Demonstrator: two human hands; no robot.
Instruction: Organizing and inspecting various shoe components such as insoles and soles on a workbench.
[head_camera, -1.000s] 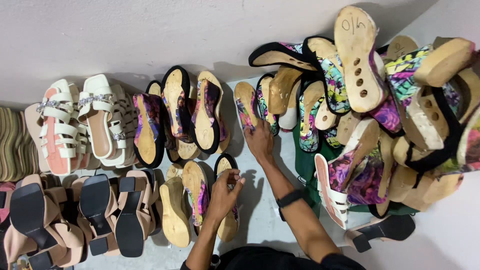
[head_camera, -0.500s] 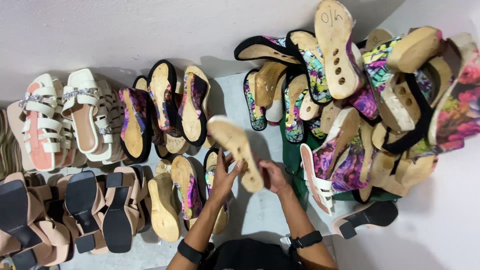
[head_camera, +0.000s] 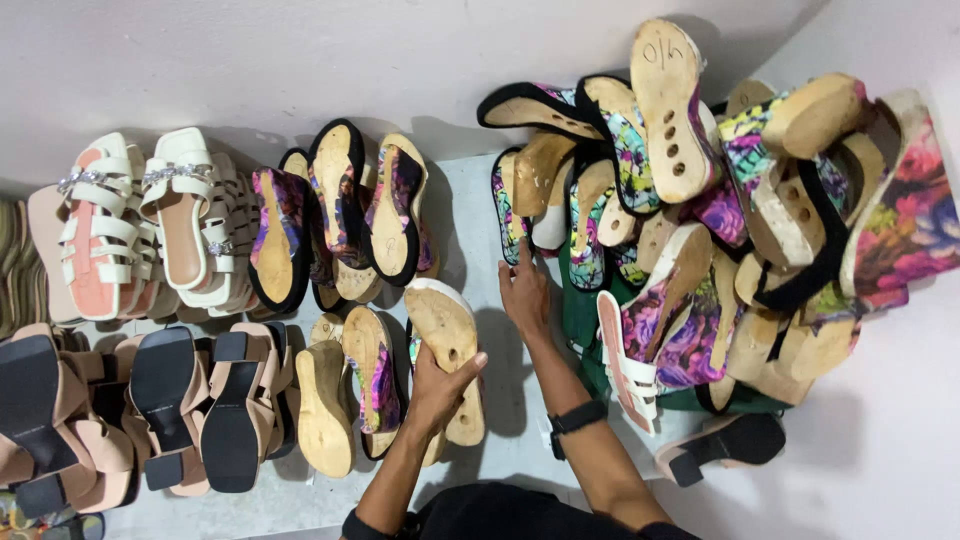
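My left hand (head_camera: 437, 383) grips a wedge sandal (head_camera: 447, 345) with a tan cork sole, sole up, at the right end of a row of similar floral wedges (head_camera: 372, 380). My right hand (head_camera: 524, 290) reaches forward with fingers apart, its fingertips at the edge of a floral sandal (head_camera: 508, 212) at the left side of a big heap of wedges (head_camera: 720, 230). A black band sits on my right wrist (head_camera: 576, 417).
Cream strappy sandals (head_camera: 150, 225) and floral wedges (head_camera: 340, 215) line the wall at the back left. Beige block-heel sandals with black soles (head_camera: 150, 410) lie at the front left. A green bag (head_camera: 585, 320) lies under the heap. White wall on the right.
The cork-soled sandal went from both hands in mid-air down into the row, held by my left hand only. My right hand let go and reached toward the heap.
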